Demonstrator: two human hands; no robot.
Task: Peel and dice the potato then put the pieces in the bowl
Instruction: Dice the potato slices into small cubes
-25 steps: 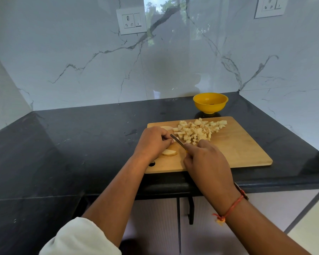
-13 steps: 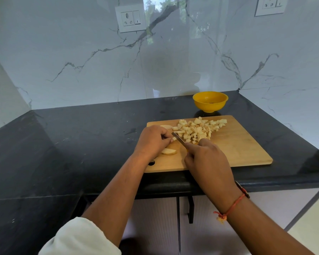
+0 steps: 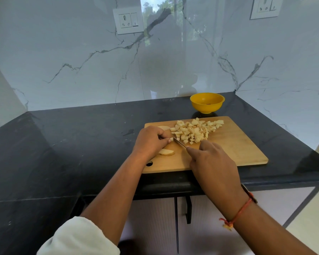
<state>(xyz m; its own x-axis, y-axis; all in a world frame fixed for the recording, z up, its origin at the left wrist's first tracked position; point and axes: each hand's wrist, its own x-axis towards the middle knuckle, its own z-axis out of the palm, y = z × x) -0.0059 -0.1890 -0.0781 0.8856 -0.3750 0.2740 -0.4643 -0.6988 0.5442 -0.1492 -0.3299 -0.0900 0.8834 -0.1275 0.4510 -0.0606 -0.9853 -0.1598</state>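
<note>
The left hand (image 3: 151, 140) curls its fingers and pinches a small potato piece (image 3: 171, 139) on the board (image 3: 238, 150). The right hand (image 3: 212, 161) wraps its fingers round the knife (image 3: 180, 143). From the piece, the cut bits (image 3: 193, 131) lie at 2 o'clock and the bowl (image 3: 207, 103) at 1. Potato is likely firm but slippery; pinch its sides.

The cutting board (image 3: 238, 144) lies on the counter (image 3: 81, 135), at its front edge. On the board, the left hand (image 3: 151, 140) pins a potato piece (image 3: 171, 138) under its fingers (image 3: 164, 140). The knife (image 3: 180, 143), held by the right hand (image 3: 212, 162), sits just right of them. The diced potato (image 3: 193, 131) is heaped beyond and to the right, and a slice (image 3: 166, 152) lies nearer. The bowl (image 3: 207, 103) stands behind the board.
</note>
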